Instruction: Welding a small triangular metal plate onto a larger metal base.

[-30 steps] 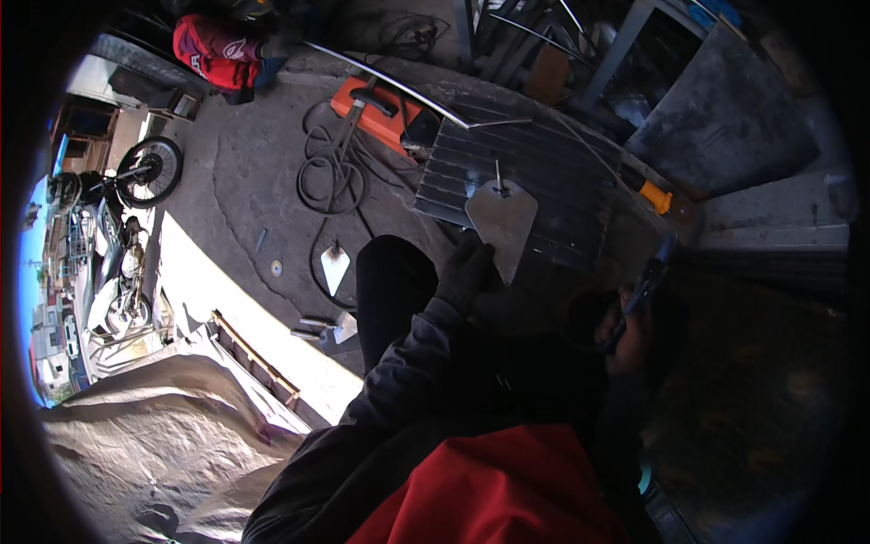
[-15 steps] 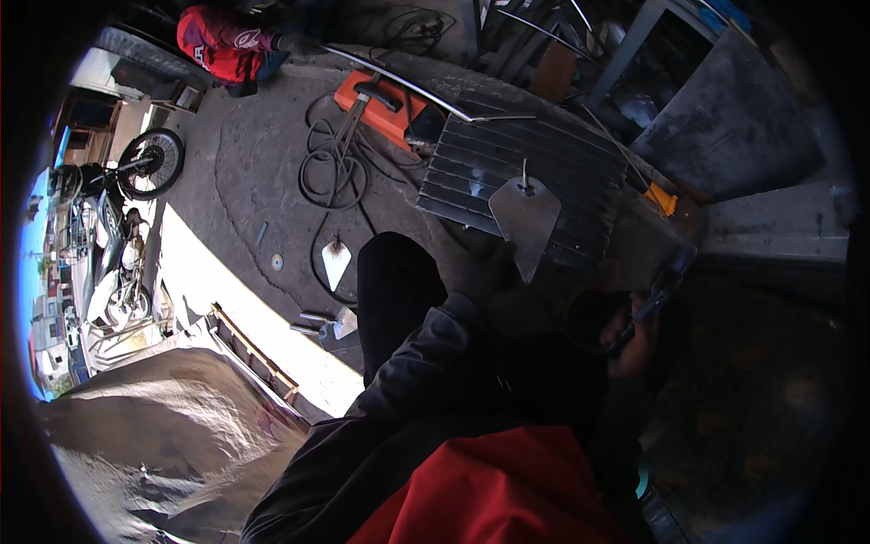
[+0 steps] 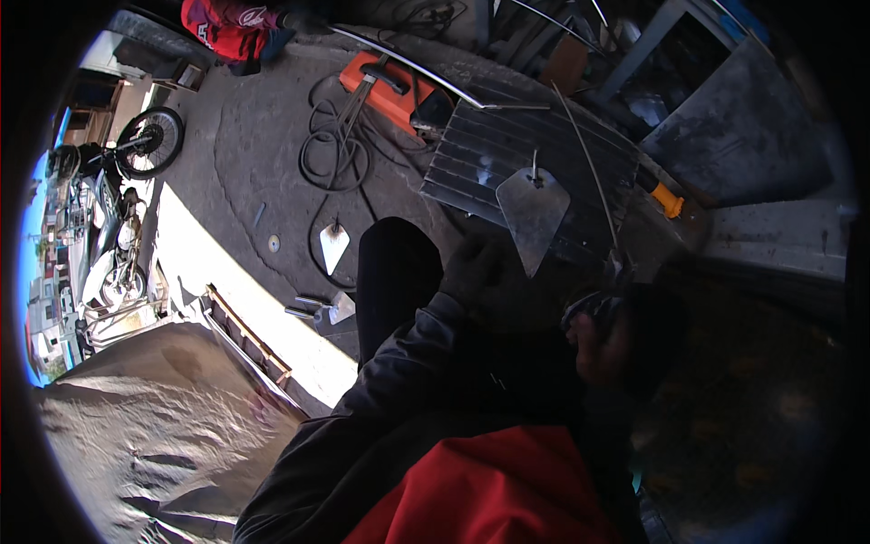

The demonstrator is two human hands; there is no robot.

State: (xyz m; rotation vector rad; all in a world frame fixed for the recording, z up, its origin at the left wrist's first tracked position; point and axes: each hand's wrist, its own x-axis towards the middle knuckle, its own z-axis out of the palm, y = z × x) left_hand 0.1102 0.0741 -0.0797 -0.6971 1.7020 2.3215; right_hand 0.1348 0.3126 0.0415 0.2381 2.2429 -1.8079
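A pointed grey metal trowel blade (image 3: 533, 213) with a short upright tang lies on a dark slatted metal bench top (image 3: 471, 150), its tip past the near edge. My right hand (image 3: 600, 349) is closed around an electrode holder (image 3: 589, 306), mostly hidden by my fingers and shadow. From it a long thin welding rod (image 3: 589, 159) reaches up across the bench's right part. My left hand (image 3: 476, 269), dark in the shade, is beside my knee, left of the blade tip. Its fingers are too dark to read. A second trowel blade (image 3: 333, 247) lies on the floor to the left.
An orange welding machine (image 3: 390, 95) with coiled cables (image 3: 333, 159) stands beyond the bench. A yellow-ended tool (image 3: 669, 201) lies at right, near a large metal sheet (image 3: 734, 127). Metal pieces (image 3: 340, 308) lie left of my knee. A motorcycle (image 3: 113, 208) and a person in red (image 3: 227, 32) are farther off.
My right hand has moved left and slightly down with the electrode holder. The rod has swung leftward and now crosses the bench more steeply. The trowel blade remains on the bench.
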